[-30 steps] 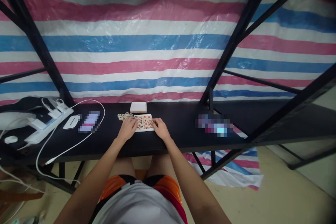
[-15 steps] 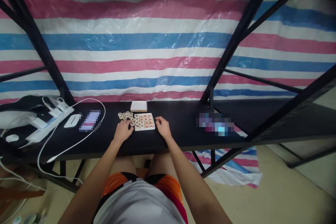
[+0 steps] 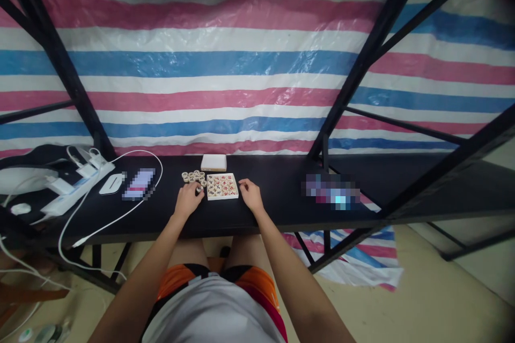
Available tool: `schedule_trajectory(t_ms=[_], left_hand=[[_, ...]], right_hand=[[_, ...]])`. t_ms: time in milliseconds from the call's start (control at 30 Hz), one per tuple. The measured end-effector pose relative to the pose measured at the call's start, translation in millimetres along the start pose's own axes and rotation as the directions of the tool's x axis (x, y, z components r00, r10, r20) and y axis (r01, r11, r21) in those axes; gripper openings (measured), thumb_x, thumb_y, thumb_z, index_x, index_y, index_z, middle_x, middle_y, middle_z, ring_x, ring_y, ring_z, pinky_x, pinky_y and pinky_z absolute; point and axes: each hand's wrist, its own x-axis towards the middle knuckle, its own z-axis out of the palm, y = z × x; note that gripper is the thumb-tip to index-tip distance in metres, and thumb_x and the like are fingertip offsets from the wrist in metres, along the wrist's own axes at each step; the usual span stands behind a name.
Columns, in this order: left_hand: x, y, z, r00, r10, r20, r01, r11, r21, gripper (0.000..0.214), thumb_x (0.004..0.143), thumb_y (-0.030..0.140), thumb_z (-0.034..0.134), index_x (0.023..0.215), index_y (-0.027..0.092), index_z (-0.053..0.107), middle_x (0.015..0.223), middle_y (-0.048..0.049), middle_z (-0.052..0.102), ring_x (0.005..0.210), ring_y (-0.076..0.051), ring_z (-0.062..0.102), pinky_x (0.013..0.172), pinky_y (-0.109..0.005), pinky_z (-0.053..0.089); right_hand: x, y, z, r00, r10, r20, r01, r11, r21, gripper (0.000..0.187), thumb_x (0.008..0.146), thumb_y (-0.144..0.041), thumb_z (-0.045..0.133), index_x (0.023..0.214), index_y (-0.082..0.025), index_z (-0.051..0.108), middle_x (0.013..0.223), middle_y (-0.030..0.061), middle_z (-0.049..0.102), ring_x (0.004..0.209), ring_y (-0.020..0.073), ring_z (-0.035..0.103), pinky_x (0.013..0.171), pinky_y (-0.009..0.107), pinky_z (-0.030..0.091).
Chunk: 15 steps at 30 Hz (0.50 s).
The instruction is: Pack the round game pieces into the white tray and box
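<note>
My left hand (image 3: pixel 187 198) pinches a round xiangqi piece (image 3: pixel 199 189) between thumb and fingers, just left of a shallow white box (image 3: pixel 222 198). Rows of round wooden pieces (image 3: pixel 218 186) with red and black characters lie in the box. Behind my left hand is a loose cluster of more pieces (image 3: pixel 196 173), partly hidden by the fingers. My right hand (image 3: pixel 251 195) rests on the table by the box's right side. Its fingers are loosely bent, thumb and forefinger slightly apart, with nothing visible between them.
A white box lid (image 3: pixel 214 162) lies behind the open box on the black table (image 3: pixel 273 214). To the left are a phone (image 3: pixel 139 184), a white device (image 3: pixel 111 184), a power strip (image 3: pixel 74 193) and a looping white cable (image 3: pixel 161 163). A blurred item (image 3: pixel 330 190) lies right.
My left fingers have closed round a piece beside the box and drawn it slightly away to the left. My right hand has hardly moved.
</note>
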Motion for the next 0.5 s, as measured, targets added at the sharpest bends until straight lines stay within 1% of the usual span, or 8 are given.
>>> schedule_trajectory(t_ms=[67,133,200,267,367,500], left_hand=[[0.6,-2.8,1.4,0.998,-0.016,-0.061,0.012,0.998,-0.065,0.02,0.085,0.031,0.049,0.095,0.019,0.063,0.097,-0.0068,0.067,0.093,-0.023,0.058,0.084,-0.035,0.043],[2.4,-4.0,2.4,0.996,0.009,-0.088,-0.021,0.989,-0.146,0.021,0.086,0.032,0.049,0.094,0.019,0.063,0.097,-0.0066,0.067,0.094,-0.023,0.058,0.085,-0.034,0.044],[6.5,-1.7,2.5,0.995,0.064,-0.076,-0.079,0.973,-0.216,0.02,0.086,0.032,0.049,0.094,0.02,0.064,0.097,-0.0056,0.067,0.094,-0.022,0.058,0.087,-0.034,0.044],[14.0,5.1,1.9,0.992,0.118,-0.048,-0.126,0.959,-0.255,0.021,0.086,0.032,0.05,0.095,0.02,0.064,0.096,-0.0048,0.067,0.094,-0.021,0.058,0.087,-0.034,0.044],[31.4,22.4,1.7,0.984,0.18,0.012,-0.172,0.958,-0.23,0.021,0.085,0.034,0.052,0.095,0.02,0.065,0.093,-0.0049,0.067,0.092,-0.022,0.058,0.085,-0.033,0.044],[55.4,45.8,7.3,0.965,0.232,0.123,-0.224,0.971,-0.077,0.022,0.085,0.032,0.053,0.095,0.019,0.067,0.09,-0.008,0.068,0.09,-0.023,0.06,0.082,-0.034,0.044]], right_hand=[[0.0,-0.1,-0.2,1.0,0.001,0.001,-0.001,1.0,0.001,0.028,0.077,-0.025,0.04,0.089,-0.02,0.065,0.079,0.0032,0.067,0.071,0.0179,0.06,0.076,0.03,0.045],[0.0,0.0,-0.5,1.0,0.001,0.0,-0.001,1.0,0.001,0.028,0.077,-0.025,0.04,0.089,-0.02,0.065,0.079,0.0033,0.067,0.071,0.0181,0.06,0.076,0.03,0.045],[-0.1,-0.1,-1.0,1.0,0.0,-0.002,0.0,1.0,0.001,0.028,0.077,-0.025,0.041,0.089,-0.02,0.065,0.078,0.0033,0.067,0.071,0.0183,0.06,0.075,0.03,0.045],[-0.2,-0.7,-1.5,1.0,0.002,0.001,-0.002,1.0,0.0,0.028,0.077,-0.025,0.041,0.089,-0.02,0.065,0.077,0.0032,0.067,0.071,0.0182,0.059,0.075,0.03,0.045],[-0.5,-1.9,-2.0,1.0,0.007,0.01,-0.007,1.0,-0.003,0.028,0.077,-0.025,0.041,0.088,-0.02,0.066,0.077,0.003,0.067,0.07,0.0179,0.059,0.074,0.029,0.045],[-0.2,-2.0,-1.6,1.0,0.004,0.007,-0.004,1.0,-0.002,0.028,0.076,-0.025,0.041,0.088,-0.019,0.065,0.078,0.003,0.067,0.07,0.0177,0.059,0.074,0.029,0.045]])
